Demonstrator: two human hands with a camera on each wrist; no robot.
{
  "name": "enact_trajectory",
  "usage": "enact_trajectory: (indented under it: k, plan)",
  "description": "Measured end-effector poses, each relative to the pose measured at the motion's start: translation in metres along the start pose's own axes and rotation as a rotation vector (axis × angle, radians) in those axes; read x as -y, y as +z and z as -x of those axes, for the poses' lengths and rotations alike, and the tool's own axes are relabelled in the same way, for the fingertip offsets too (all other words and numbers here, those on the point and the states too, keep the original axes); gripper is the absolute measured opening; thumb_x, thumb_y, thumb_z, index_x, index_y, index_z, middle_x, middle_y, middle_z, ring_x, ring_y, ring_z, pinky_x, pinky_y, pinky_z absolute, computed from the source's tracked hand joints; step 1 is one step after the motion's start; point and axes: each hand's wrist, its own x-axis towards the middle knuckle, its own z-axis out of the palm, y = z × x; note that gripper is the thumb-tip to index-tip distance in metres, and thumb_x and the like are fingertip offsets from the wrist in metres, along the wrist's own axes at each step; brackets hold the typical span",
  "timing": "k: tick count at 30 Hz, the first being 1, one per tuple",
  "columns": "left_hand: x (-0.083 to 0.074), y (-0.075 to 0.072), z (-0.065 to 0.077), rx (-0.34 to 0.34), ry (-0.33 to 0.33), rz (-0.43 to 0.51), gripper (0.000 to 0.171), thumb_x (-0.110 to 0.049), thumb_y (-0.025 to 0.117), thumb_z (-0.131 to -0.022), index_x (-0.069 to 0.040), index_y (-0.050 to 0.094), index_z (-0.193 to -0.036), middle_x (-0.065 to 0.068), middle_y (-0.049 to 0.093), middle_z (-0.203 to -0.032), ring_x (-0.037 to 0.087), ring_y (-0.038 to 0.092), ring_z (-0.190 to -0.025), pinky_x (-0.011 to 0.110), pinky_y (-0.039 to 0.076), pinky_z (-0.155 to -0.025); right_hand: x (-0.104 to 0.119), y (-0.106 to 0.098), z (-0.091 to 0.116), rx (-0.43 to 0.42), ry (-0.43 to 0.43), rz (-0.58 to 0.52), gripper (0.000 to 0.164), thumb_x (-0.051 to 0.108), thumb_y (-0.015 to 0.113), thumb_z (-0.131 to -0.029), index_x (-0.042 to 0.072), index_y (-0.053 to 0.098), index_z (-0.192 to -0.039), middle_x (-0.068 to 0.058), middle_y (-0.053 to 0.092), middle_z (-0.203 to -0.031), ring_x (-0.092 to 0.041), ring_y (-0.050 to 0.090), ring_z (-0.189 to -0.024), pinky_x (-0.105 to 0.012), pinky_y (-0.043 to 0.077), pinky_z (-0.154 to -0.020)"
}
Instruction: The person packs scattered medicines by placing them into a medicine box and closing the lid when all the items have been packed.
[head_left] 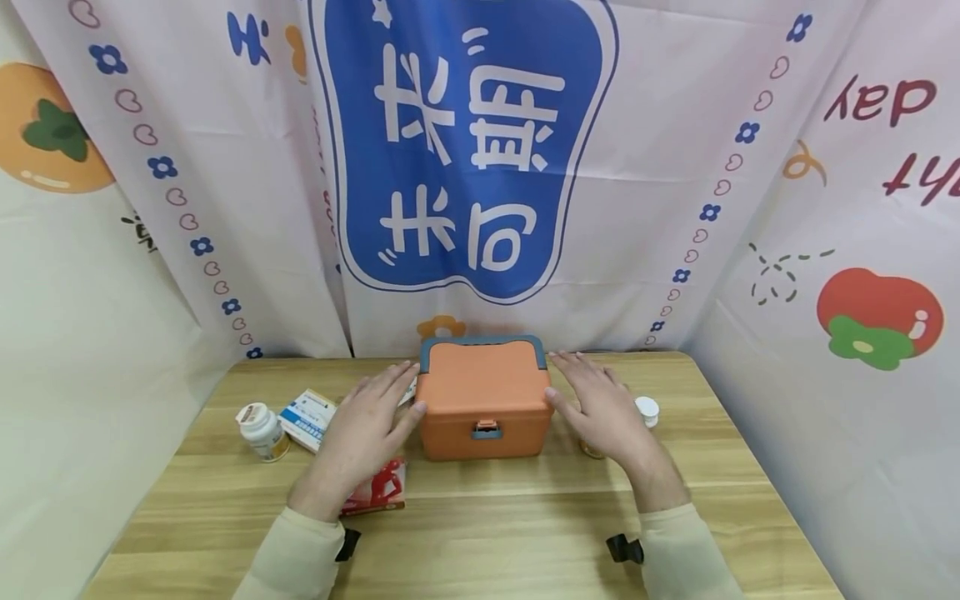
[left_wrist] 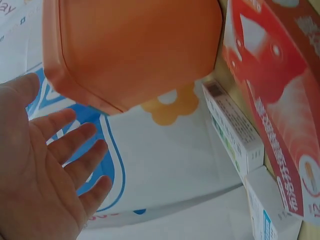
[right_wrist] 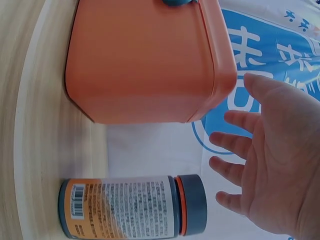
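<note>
An orange storage box (head_left: pixel 483 392) with a blue-grey handle and front latch stands lidded at the back middle of the table. My left hand (head_left: pixel 367 425) is at the box's left side, fingers extended; the left wrist view shows its palm facing the box (left_wrist: pixel 135 50) with nothing in it. On the other side, my right hand (head_left: pixel 600 408) has its fingers spread near the lid's right edge. In the right wrist view this hand (right_wrist: pixel 280 155) also holds nothing. Whether any fingertip touches the box is hard to tell.
Left of the box are a white pill bottle (head_left: pixel 262 432), a blue-and-white medicine box (head_left: pixel 309 419) and a red box (head_left: pixel 378 487), partly behind my left hand. A white-capped bottle (head_left: pixel 647 411) and a dark-lidded orange-and-white bottle (right_wrist: pixel 135 207) stand on the right. Printed cloth (head_left: pixel 675 83) hangs behind the table.
</note>
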Motion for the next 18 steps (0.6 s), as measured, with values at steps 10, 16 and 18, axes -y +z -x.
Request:
enact_trajectory:
  k: [10, 16, 18]
  plan:
    - [-0.0109, 0.0051, 0.0003, 0.02, -0.015, 0.072, 0.071, -0.064, 0.038, -0.109, -0.023, 0.033, -0.167, 0.002, 0.037, -0.173, 0.032, 0.042, -0.157, 0.061, 0.038, -0.125, 0.0034, 0.0069, -0.0015, 0.028, -0.006, -0.027, 0.071, 0.067, 0.041, -0.106, 0.026, 0.038, -0.165, 0.0, 0.046, -0.168, -0.029, 0.039, -0.159, -0.07, 0.025, -0.128]
    - [-0.0093, 0.0074, -0.0012, 0.026, -0.01, 0.111, 0.072, -0.061, 0.04, -0.109, -0.02, 0.03, -0.168, 0.003, 0.038, -0.172, 0.031, 0.043, -0.157, 0.057, 0.039, -0.126, 0.0026, 0.0095, -0.0025, 0.042, -0.02, -0.042, 0.072, 0.067, 0.042, -0.106, 0.026, 0.037, -0.165, 0.001, 0.046, -0.167, -0.025, 0.042, -0.158, -0.067, 0.026, -0.13]
    - [-0.0091, 0.0071, -0.0015, 0.036, -0.013, 0.12, 0.073, -0.061, 0.04, -0.109, -0.019, 0.029, -0.168, 0.003, 0.037, -0.173, 0.03, 0.042, -0.157, 0.057, 0.039, -0.126, 0.0025, 0.0093, -0.0026, 0.049, -0.022, -0.048, 0.073, 0.067, 0.042, -0.106, 0.025, 0.037, -0.165, 0.001, 0.046, -0.168, -0.025, 0.042, -0.157, -0.066, 0.025, -0.13]
